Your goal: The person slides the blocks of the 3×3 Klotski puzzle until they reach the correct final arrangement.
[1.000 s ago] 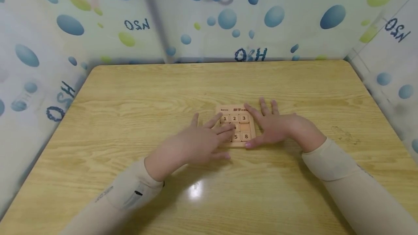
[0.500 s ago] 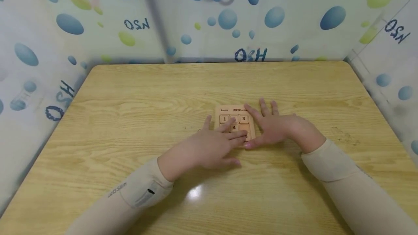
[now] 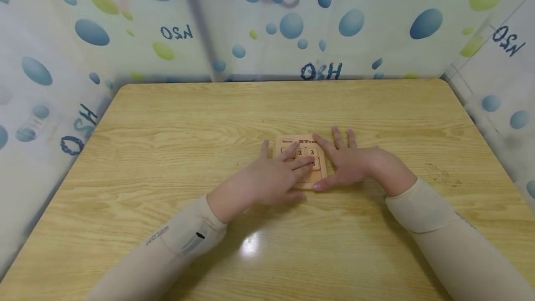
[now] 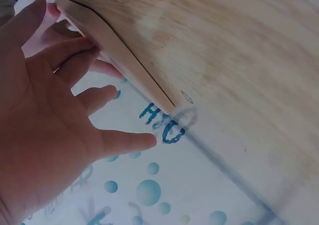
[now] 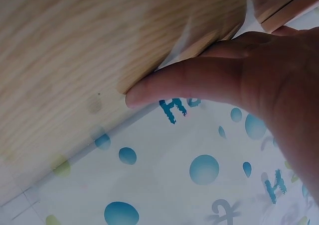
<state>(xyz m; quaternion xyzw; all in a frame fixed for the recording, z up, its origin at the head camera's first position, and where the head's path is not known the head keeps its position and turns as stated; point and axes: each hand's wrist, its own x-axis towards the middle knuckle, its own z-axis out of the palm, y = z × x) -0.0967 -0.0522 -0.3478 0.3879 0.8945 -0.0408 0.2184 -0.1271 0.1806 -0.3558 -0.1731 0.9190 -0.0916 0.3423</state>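
Note:
A wooden sliding number puzzle [image 3: 284,139] lies flat on the table in the head view. My left hand [image 3: 269,181] is over its left and middle part, fingers straight and spread. A fingertip touches or hovers by the 8 tile [image 3: 316,165], which sits in the middle row at the right. Above it show the 2 tile [image 3: 299,153] and the 3 tile [image 3: 312,152]. The bottom right slot is bare. Several tiles are hidden under the left hand. My right hand [image 3: 351,164] rests against the puzzle's right side, forefinger at the upper corner, thumb at the lower corner.
The wood-grain table [image 3: 188,120] spreads around the puzzle on all sides. Behind it hangs a pale wall covering [image 3: 267,50] with blue and green drops, and similar panels flank both sides. A light reflection shines on the table near the left forearm.
My left hand moved right and toward me, then slightly away from me. The 8 tile slid from the bottom right slot up into the middle right slot. The right hand stayed put.

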